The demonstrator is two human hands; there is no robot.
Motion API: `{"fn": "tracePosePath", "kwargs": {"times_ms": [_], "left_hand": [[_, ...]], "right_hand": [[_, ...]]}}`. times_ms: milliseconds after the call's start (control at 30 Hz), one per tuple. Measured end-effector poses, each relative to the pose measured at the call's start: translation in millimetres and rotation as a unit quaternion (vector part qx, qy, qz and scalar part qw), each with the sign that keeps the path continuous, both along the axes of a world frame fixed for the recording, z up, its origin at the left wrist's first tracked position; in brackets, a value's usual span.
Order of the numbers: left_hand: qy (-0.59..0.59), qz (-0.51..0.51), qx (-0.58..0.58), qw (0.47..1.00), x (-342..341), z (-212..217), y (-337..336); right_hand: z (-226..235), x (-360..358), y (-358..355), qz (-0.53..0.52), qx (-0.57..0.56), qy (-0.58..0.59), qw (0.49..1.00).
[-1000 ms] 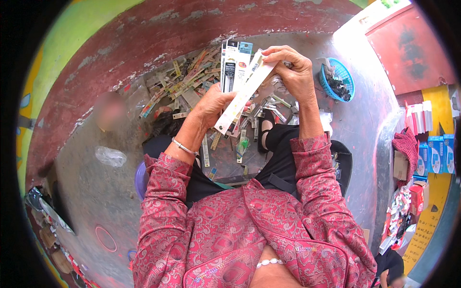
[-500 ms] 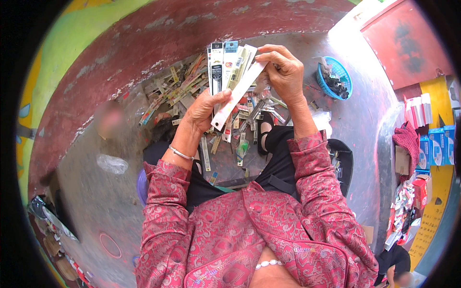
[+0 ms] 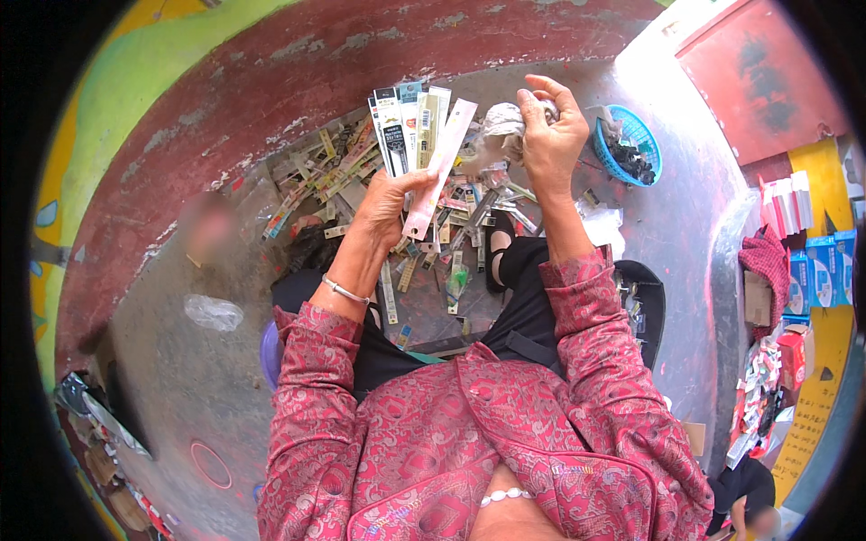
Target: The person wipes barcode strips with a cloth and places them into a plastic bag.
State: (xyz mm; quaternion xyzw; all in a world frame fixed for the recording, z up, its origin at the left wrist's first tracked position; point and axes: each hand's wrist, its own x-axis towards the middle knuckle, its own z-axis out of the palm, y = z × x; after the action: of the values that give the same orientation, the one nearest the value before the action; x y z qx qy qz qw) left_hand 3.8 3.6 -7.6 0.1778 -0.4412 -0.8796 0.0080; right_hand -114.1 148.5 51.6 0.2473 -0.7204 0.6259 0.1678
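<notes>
My left hand (image 3: 386, 200) grips a fanned bunch of long narrow packets (image 3: 413, 135), white, black and pink, held upright above my lap. To its right, my right hand (image 3: 548, 133) is raised apart from the bunch, its fingers closed on a crumpled whitish wrapper (image 3: 502, 122). Below both hands a heap of similar narrow packets (image 3: 361, 176) lies scattered on the grey floor. A silver bangle sits on my left wrist, and both arms are in red patterned sleeves.
A blue plastic basket (image 3: 648, 142) with dark bits stands to the right on the floor. A dark red wall (image 3: 271, 81) curves behind the heap. A crumpled clear bag (image 3: 213, 312) lies at left. Boxes and packets (image 3: 803, 270) are stacked at far right.
My right hand has let go of the long white packet and pulled away to the right, now holding a crumpled wrapper. The left hand keeps the bunch and has lowered slightly.
</notes>
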Motion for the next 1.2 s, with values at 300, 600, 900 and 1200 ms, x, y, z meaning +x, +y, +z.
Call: {"fn": "tracePosePath", "kwargs": {"times_ms": [300, 600, 900, 1200], "left_hand": [[0.045, -0.021, -0.029, 0.998, 1, 3, 8], [0.032, -0.023, 0.097, 0.995, 5, 6, 0], [0.033, -0.059, 0.129, 0.989, 8, 9, 4], [0.052, -0.082, 0.189, 0.977, 7, 11, 8]], "right_hand": [[-17, -3, -24, -0.043, 0.195, 0.242, 0.950], [-7, -27, 18, 0.298, 0.041, -0.328, 0.895], [-5, -18, 5, 0.355, -0.105, -0.340, 0.864], [-6, -15, 8, 0.363, -0.092, -0.297, 0.878]]}}
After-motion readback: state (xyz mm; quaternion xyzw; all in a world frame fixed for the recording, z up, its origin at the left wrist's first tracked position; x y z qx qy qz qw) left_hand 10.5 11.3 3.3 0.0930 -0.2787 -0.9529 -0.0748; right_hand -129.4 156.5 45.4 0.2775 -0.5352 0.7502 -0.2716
